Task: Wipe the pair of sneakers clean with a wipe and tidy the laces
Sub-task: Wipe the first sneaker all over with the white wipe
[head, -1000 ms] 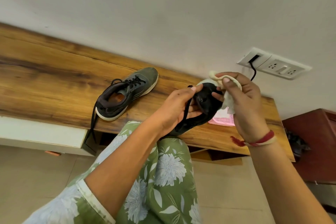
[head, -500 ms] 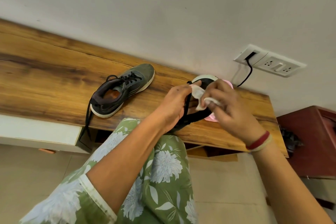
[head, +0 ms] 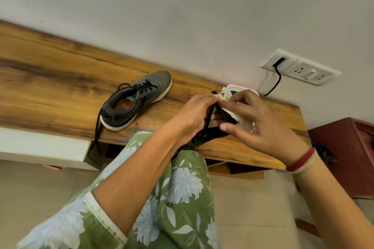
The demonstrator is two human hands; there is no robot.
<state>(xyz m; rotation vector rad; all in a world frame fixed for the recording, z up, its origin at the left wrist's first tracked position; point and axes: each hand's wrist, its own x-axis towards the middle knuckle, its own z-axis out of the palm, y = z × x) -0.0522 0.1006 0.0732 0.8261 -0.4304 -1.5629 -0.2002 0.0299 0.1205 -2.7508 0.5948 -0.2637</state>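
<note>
Now, risks: the held sneaker (head: 210, 137) hangs past the tabletop (head: 50, 87) near edge, right end, so a slack grip would likely drop it. Its loose lace (head: 208, 119) may snag under the wipe (head: 224, 93). Left hand (head: 194, 115) raised, fingers (head: 210, 98) curled round the shoe. Right hand (head: 257, 127) fingers (head: 238, 105) pinch the wipe against it. Second sneaker (head: 133, 101) sits far left, lace trailing over the edge

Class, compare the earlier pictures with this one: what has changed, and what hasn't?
The right hand slid the wipe down from the top edge of the held sneaker onto its side. The left hand still grips that sneaker; the other sneaker stays on the bench.
</note>
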